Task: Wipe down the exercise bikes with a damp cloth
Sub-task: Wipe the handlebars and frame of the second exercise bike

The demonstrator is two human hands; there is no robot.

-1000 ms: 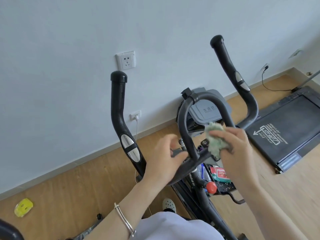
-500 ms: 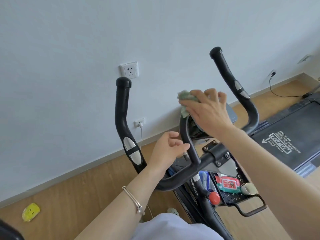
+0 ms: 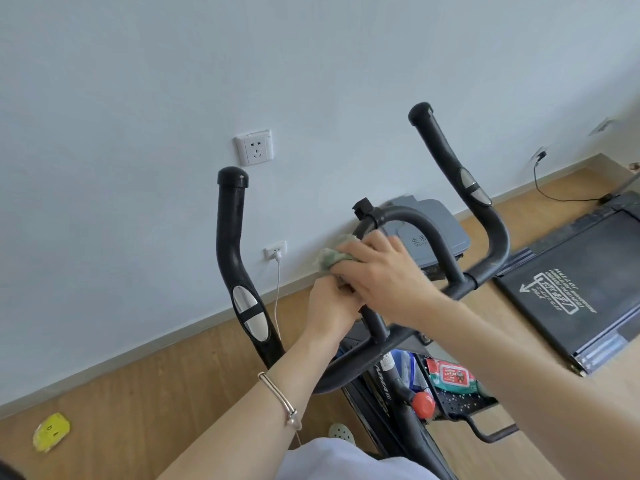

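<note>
1. Nearest the camera, a silver bracelet (image 3: 280, 400) sits on the left forearm, above the wooden floor (image 3: 173, 393).
2. The exercise bike (image 3: 391, 375) stands on the floor with its front towards the wall (image 3: 311, 64). Its frame runs from the bottom edge of the view up and away.
3. A black basket (image 3: 460, 400) on the bike's right side holds a red-and-green wipes pack (image 3: 450, 374); a red knob (image 3: 423, 404) sits just beside it.
4. The left hand (image 3: 329, 310) lies against the lower left leg of the loop bar (image 3: 415, 220). Its fingers curl towards the bar, but the right hand covers them, so I cannot tell whether they grip it.
5. The right hand (image 3: 384, 275) clutches the green cloth (image 3: 332, 258) and presses it onto the loop's left leg. The cloth is bunched, with its free end poking left out of the fingers.
6. The left grip (image 3: 235, 254) and the right grip (image 3: 457, 188) have their long axes pointing up and away, capped ends towards the wall.
7. Beyond the loop stands a grey bin (image 3: 440, 230); a treadmill (image 3: 571, 289) lies at the floor's right edge.
8. Farthest, the wall carries a socket (image 3: 254, 147), with a white cable (image 3: 277, 299) hanging from a lower outlet.
</note>
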